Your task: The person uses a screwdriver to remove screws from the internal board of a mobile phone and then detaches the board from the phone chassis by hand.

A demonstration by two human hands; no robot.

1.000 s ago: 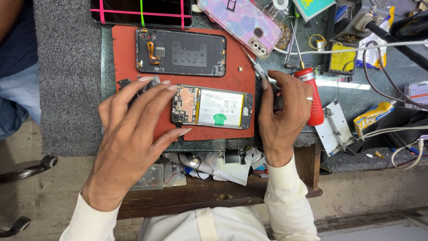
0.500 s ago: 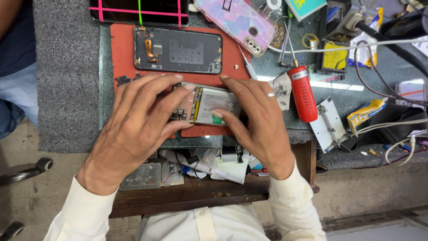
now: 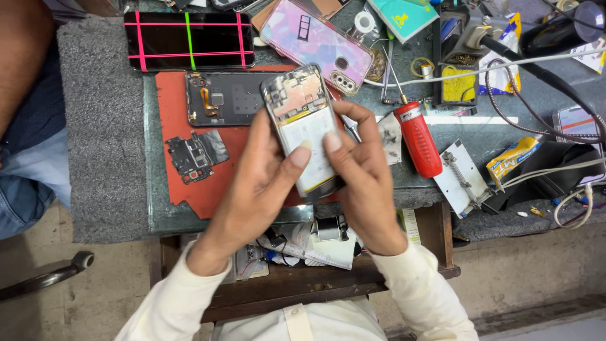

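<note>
An opened phone body with its white battery and circuit board exposed is lifted off the red mat and held upright-tilted in both hands. My left hand grips its left side, thumb on the battery. My right hand holds its right side, thumb pressed on the battery too. On the mat behind lie a dark phone back frame and a small black shield plate.
A red-handled screwdriver lies right of my hands. A cracked screen with pink and green lines and a pink phone case lie at the back. Cables, a metal jig and clutter fill the right. Another person's leg is at the left.
The phone body lay flat on the mat under both hands; now both hands have lifted it and turned it lengthwise. The small shield plate is uncovered on the mat.
</note>
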